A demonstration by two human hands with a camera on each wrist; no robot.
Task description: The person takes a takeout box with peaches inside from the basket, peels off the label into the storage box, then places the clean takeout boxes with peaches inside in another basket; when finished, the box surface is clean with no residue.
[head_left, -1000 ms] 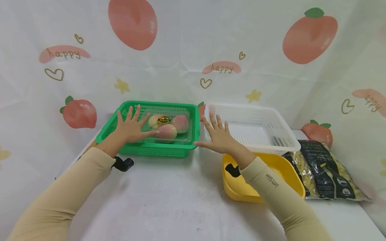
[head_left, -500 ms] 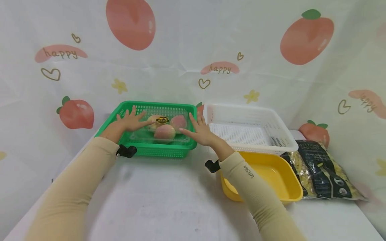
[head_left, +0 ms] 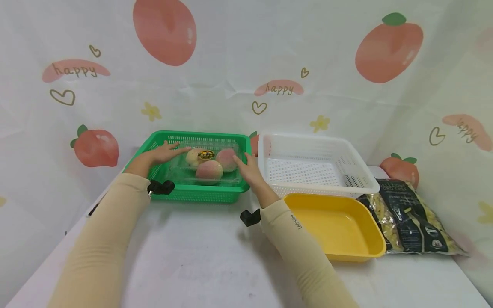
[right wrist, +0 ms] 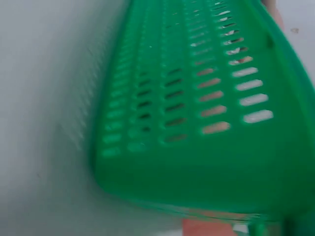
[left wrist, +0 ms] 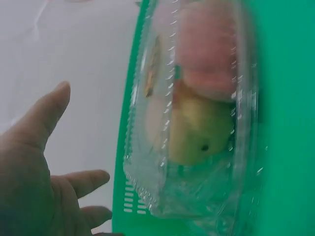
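A clear plastic clamshell box (head_left: 181, 173) of peaches (head_left: 209, 171) lies in the green basket (head_left: 192, 194). My left hand (head_left: 158, 155) is over the basket's left side, thumb toward the box. In the left wrist view, the fingers of that left hand (left wrist: 29, 172) are spread, apart from the box (left wrist: 197, 191). At the basket's right rim is my right hand (head_left: 253, 174), its thumb over the rim and its fingers on the outer side; contact cannot be made out. The green basket's wall (right wrist: 197, 172) fills much of the right wrist view and hides most of that hand.
A white basket (head_left: 316, 171) stands just right of the green one. In front of it is a yellow basin (head_left: 343, 226), partly behind my right sleeve. A black-labelled bag (head_left: 416, 222) of pale pasta-like pieces lies at the far right. A fruit-print cloth (head_left: 215, 64) hangs behind.
My right hand has moved left from beside the white basket to the green basket's right rim. The left hand has lowered toward the green basket's left side. The containers stay in place.
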